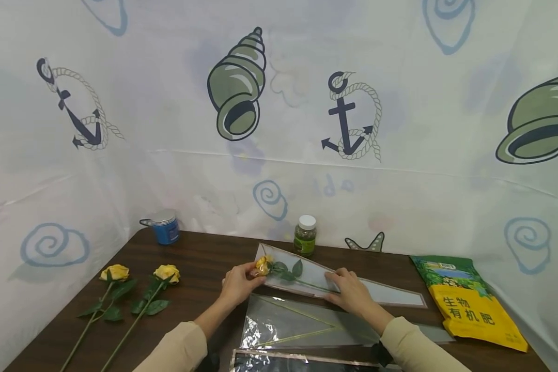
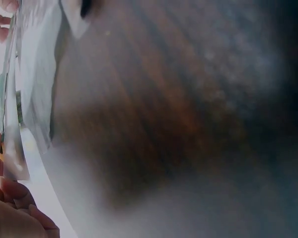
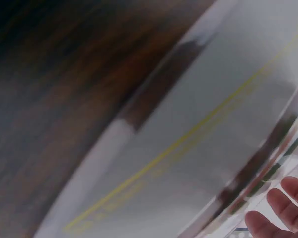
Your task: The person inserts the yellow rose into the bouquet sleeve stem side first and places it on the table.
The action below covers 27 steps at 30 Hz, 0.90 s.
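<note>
A yellow rose (image 1: 264, 265) with green leaves and a long stem lies with a clear flower sleeve (image 1: 390, 294) that has a pale back and brownish edges. My left hand (image 1: 239, 284) pinches the sleeve's wide end beside the bloom; in the left wrist view its thumb and fingers (image 2: 20, 193) meet at the sleeve's edge. Farther along, my right hand (image 1: 353, 292) rests over the sleeve and the stem. Its fingers (image 3: 283, 213) look fairly straight and spread in the right wrist view. Part of the stem is hidden under that hand.
Another clear sleeve (image 1: 302, 323) with yellow lines lies nearer, before a dark-looking one (image 1: 302, 361). Two yellow roses (image 1: 114, 272) (image 1: 167, 273) lie left. A blue tin (image 1: 166, 230) and green-labelled jar (image 1: 305, 237) stand behind. A yellow-green bag (image 1: 474, 305) lies right.
</note>
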Available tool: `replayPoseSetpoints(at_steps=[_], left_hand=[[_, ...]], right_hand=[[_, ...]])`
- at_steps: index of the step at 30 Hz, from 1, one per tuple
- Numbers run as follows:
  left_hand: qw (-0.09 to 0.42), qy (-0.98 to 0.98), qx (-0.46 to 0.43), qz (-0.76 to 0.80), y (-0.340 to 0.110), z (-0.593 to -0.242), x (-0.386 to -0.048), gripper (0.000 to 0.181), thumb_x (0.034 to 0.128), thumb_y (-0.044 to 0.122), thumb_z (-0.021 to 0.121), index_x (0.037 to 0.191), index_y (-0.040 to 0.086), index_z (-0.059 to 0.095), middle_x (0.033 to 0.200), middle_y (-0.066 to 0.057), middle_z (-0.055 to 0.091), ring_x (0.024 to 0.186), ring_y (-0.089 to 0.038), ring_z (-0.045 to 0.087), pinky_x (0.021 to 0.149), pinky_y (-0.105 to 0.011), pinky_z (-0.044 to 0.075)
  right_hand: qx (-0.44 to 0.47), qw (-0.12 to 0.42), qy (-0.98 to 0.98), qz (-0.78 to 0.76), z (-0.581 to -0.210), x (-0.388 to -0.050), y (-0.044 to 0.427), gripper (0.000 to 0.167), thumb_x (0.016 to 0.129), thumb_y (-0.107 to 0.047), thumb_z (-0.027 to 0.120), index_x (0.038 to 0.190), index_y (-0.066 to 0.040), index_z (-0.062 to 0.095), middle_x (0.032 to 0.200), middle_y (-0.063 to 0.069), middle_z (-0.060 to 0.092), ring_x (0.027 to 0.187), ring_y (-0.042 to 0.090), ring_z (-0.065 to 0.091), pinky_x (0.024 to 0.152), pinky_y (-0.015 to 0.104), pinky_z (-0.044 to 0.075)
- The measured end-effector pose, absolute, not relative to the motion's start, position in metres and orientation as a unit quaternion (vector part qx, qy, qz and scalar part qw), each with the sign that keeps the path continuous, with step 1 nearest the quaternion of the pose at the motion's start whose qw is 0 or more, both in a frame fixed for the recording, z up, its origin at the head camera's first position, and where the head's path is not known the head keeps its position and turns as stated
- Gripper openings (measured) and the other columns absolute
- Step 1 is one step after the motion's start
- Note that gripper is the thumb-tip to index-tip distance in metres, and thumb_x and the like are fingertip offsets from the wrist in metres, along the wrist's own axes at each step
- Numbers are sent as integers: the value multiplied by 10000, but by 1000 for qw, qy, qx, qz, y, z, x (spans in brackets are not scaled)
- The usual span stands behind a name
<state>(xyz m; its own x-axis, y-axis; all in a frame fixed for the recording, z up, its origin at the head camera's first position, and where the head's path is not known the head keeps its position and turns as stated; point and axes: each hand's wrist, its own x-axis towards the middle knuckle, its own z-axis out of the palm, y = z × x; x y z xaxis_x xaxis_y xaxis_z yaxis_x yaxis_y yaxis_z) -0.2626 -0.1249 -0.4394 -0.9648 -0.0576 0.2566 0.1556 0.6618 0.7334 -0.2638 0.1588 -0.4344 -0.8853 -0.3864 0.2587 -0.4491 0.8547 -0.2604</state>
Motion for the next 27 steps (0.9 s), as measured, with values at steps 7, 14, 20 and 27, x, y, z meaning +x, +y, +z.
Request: replayPoseSetpoints(at_steps=[7, 14, 20, 27], left_hand=[[88, -904, -26, -418, -126, -444, -268, 443, 781, 235, 766, 1171, 54, 658, 1097, -112, 685, 1004, -326, 597, 692, -378, 346], [47, -914, -40, -400, -129, -447, -274, 472, 771, 237, 775, 1191, 62, 649, 1042, -86, 696, 963, -281, 597, 689, -385, 334], [19, -914, -54, -401, -128, -444, -275, 512, 788, 224, 759, 1251, 69, 605, 810, 10, 648, 783, -167, 531, 663, -338, 264], [-6, -916, -73, -394, -129, -444, -278, 514, 810, 172, 730, 1287, 62, 574, 719, 56, 531, 670, -129, 438, 636, -323, 199]], right_hand=[[219, 68, -961, 158, -437, -269, 162, 465, 789, -184, 758, 1203, -24, 619, 1157, 222, 567, 1008, 397, 540, 756, 512, 498], [216, 58, -961, 162, -436, -276, 163, 487, 797, -164, 748, 1226, 9, 595, 1187, 265, 566, 1052, 447, 537, 835, 554, 475], [213, 29, -962, 169, -435, -280, 164, 503, 823, -141, 719, 1266, 32, 555, 1265, 312, 522, 1141, 472, 510, 924, 562, 433], [200, -9, -965, 170, -434, -284, 163, 517, 855, -134, 683, 1314, 31, 510, 1327, 320, 465, 1206, 471, 461, 978, 563, 388]])
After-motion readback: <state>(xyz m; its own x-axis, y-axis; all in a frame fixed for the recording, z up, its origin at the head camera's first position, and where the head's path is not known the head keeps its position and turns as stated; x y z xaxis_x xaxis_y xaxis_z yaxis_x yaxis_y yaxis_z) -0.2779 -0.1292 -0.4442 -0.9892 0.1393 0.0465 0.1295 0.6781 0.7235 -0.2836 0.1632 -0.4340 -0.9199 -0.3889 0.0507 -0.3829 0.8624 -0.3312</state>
